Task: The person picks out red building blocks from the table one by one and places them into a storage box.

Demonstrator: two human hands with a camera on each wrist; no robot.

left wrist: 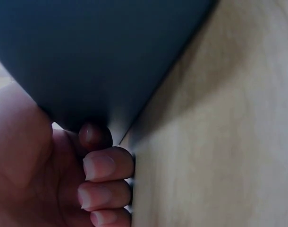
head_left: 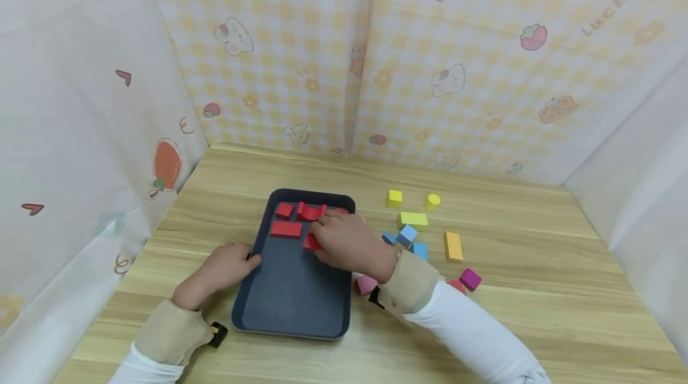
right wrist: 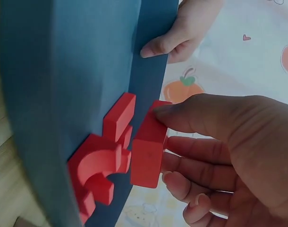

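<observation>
My left hand (head_left: 226, 264) grips the left rim of a dark grey tray (head_left: 292, 294), thumb over the inner wall and fingers curled outside, as the left wrist view also shows. Over the tray's far half, my right hand (head_left: 346, 242) pinches a red rectangular block (right wrist: 149, 151) between thumb and fingers. In the head view that hand covers part of the tray's right side. At the far end of the tray lie a small red block (head_left: 285, 211), a red block with a curved cutout (head_left: 312, 213) and a red rectangular block (head_left: 286, 229); another red piece (head_left: 341, 211) is partly hidden.
Right of the tray are a yellow cube (head_left: 395, 198), a yellow cylinder (head_left: 432, 202), a yellow-green block (head_left: 412, 221), several blue blocks (head_left: 407, 235), an orange block (head_left: 453, 246) and a magenta cube (head_left: 470, 279). A pink block (head_left: 366, 284) lies by my right wrist. Patterned curtains surround the table.
</observation>
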